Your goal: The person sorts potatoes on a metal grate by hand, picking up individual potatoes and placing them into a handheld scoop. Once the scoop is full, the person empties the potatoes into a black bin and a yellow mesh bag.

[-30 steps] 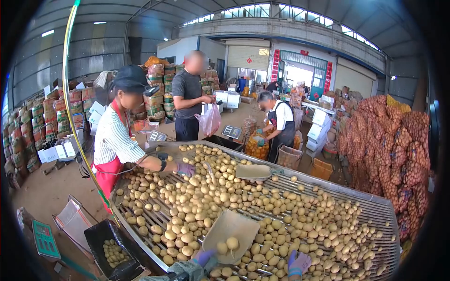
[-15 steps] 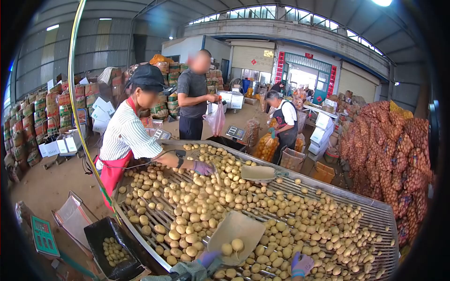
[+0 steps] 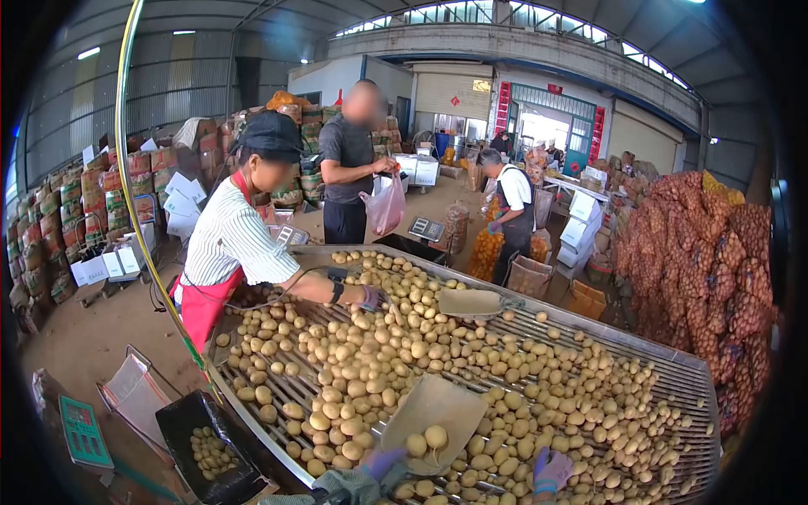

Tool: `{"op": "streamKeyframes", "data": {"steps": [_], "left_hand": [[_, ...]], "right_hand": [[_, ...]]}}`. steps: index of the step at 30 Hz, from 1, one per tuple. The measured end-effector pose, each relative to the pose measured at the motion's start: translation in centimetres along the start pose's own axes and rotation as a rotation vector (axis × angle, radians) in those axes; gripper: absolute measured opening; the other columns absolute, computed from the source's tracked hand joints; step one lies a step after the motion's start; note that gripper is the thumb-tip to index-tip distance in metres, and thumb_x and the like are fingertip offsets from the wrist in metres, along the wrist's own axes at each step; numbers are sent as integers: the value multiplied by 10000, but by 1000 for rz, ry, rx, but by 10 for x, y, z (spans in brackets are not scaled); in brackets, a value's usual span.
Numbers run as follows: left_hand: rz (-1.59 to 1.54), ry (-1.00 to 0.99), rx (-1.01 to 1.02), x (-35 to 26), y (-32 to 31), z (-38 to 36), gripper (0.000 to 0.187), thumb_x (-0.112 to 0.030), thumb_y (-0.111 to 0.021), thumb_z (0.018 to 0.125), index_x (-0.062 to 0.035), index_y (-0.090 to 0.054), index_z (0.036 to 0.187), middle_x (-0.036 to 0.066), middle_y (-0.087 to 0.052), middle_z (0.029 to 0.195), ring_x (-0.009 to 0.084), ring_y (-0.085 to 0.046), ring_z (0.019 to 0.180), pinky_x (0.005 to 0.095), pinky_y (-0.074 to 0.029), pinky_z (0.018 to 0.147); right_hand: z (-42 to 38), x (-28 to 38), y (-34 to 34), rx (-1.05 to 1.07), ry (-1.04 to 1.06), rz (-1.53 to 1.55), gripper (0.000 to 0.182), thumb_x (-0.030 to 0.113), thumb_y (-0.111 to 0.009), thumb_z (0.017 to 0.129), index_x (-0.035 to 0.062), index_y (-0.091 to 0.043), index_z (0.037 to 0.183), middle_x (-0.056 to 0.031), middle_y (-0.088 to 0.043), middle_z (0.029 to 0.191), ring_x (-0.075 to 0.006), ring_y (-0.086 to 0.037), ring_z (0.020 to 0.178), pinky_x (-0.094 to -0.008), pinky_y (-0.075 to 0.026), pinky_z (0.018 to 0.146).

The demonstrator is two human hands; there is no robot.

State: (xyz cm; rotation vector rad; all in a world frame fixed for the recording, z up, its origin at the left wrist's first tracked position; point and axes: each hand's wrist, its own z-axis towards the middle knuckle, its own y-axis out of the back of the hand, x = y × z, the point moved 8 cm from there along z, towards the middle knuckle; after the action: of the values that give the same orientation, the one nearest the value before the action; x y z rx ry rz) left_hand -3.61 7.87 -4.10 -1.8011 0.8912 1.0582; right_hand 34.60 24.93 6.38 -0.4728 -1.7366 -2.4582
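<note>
My left hand (image 3: 380, 465), in a purple glove, grips a tan scoop (image 3: 433, 412) with two potatoes in it, low over the sorting table (image 3: 673, 379). At the bottom edge my right hand (image 3: 551, 473), also gloved, rests on the potatoes (image 3: 404, 353) with fingers curled; what it grips is unclear. Several potatoes cover the slatted table.
A co-worker in a striped shirt (image 3: 231, 240) reaches over the table's far left. A second scoop (image 3: 471, 301) lies on the potatoes. A black-lined crate (image 3: 206, 450) with potatoes sits at lower left. Netted sacks (image 3: 699, 261) pile up on the right. Other people stand behind.
The view has shifted a little; my scoop and hands stay put with the same two potatoes. The co-worker's gloved hand has reached farther across the potatoes.
</note>
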Motion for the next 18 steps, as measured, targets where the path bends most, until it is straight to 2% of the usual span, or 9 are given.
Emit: {"op": "streamKeyframes", "data": {"steps": [2,6,9,11,12,14,15,18], "left_hand": [[-14,-68,-17,-21,-7,-11,455,-275,-625,880,18,-567,1224,91,-660,1062,179,-614,941,303,-489,841],[-58,-79,-1,-15,-9,-9,455,-275,-621,882,18,-566,1227,91,-659,1061,175,-611,951,304,-486,848],[-70,-70,-11,-23,-10,-14,447,-257,-625,881,16,-565,1230,90,-660,1053,176,-617,931,303,-494,828],[-36,-21,-14,-24,-9,-11,558,-150,-646,876,27,-421,1355,131,-560,1247,223,-571,1093,326,-486,917],[-36,-15,-5,-38,-17,-17,558,-150,-646,876,27,-421,1355,131,-560,1247,223,-571,1093,326,-486,917],[-252,94,47,-61,-39,-43,542,-161,-645,878,25,-439,1344,130,-577,1214,226,-595,1045,334,-508,874],[-166,69,-35,-38,-23,-32,380,-227,-630,883,31,-602,1160,95,-673,971,176,-638,863,282,-516,759],[-73,54,-99,-22,-7,-17,361,-222,-621,890,33,-610,1145,104,-678,960,181,-645,862,284,-522,752]], "right_hand": [[0,-1,-1,-1,15,15,421,440,-519,904,63,-665,785,-116,-614,870,-299,-525,951,-419,-362,921],[3,-12,-14,-63,57,24,415,433,-516,909,65,-665,790,-117,-613,868,-301,-524,953,-419,-357,936],[4,-8,-10,21,14,0,447,432,-486,916,43,-691,831,-130,-653,930,-312,-533,990,-421,-350,970],[3,-4,-8,5,38,21,425,428,-502,914,56,-686,823,-126,-640,904,-308,-534,975,-421,-355,955],[3,-4,-4,-16,55,40,403,424,-517,911,70,-682,814,-121,-628,878,-303,-534,959,-420,-360,940],[2,-6,-2,-6,40,37,408,428,-514,912,69,-685,821,-123,-631,889,-304,-536,963,-420,-361,942],[2,-4,-2,2,44,54,413,431,-511,912,67,-687,829,-126,-634,900,-305,-539,967,-420,-362,944],[2,-1,-1,65,-3,39,448,450,-495,907,55,-703,863,-120,-654,945,-295,-540,994,-411,-327,1011]]}}
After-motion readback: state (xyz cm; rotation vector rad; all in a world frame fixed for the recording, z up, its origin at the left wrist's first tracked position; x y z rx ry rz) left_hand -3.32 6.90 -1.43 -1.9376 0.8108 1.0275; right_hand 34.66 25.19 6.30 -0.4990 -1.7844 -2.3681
